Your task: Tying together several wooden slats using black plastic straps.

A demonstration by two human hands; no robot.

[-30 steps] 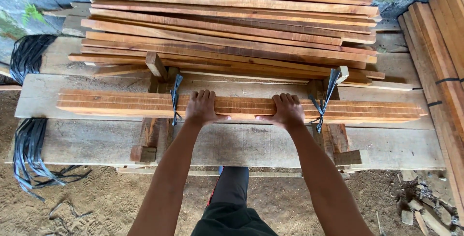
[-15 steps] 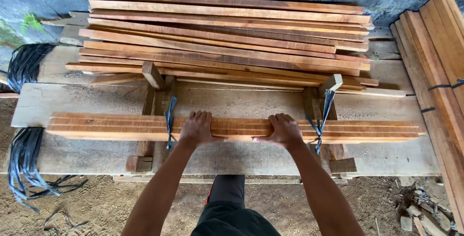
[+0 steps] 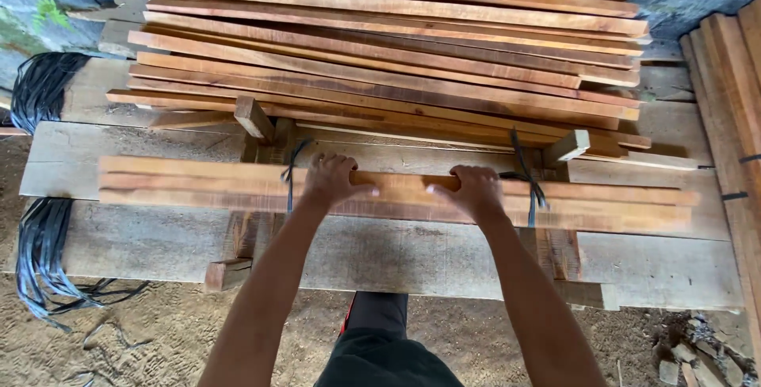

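Both hands on a flat bundle of wood slats [image 3: 396,190], mid-frame, lying across the plank desk [image 3: 143,236]. Left hand [image 3: 333,178] curled over the slats w/ thumb out to the right; right hand [image 3: 474,190] same, thumb to the left. Dark straps [image 3: 290,173] hang by a wood jig. Loose slat pile [image 3: 396,46] behind, upper frame. Black strap coil [image 3: 40,86] at far left.

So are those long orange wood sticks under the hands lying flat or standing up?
Lying flat. The bundle of long orange-brown wooden slats rests lengthwise across the grey plank bench, with the left hand and right hand on top.
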